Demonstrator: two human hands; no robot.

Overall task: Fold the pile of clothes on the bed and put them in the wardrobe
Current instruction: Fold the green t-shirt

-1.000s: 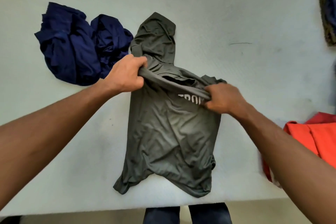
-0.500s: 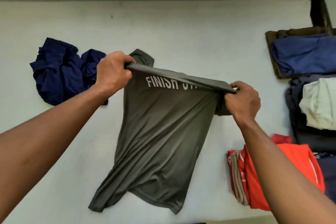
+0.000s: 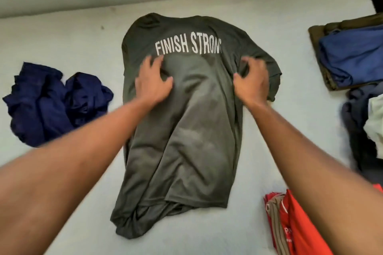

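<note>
A dark grey T-shirt (image 3: 186,130) printed "FINISH STRONG" lies spread on the pale bed (image 3: 68,43), print up, collar end away from me and hem bunched near me. My left hand (image 3: 153,83) rests on the shirt just under the lettering, fingers spread and bent. My right hand (image 3: 251,80) is at the shirt's right shoulder with its fingers curled into a fold of the fabric by the sleeve. Both hands are blurred.
A crumpled navy garment (image 3: 53,101) lies left of the shirt. At the right edge sit a folded blue piece on an olive one (image 3: 350,58), a dark and white heap (image 3: 369,126), and a folded red-orange stack (image 3: 290,223).
The shirt, held up stretched between both hands, now lies flat on the bed. Both hands came down onto its upper part, and the left hand let go of the shoulder.
</note>
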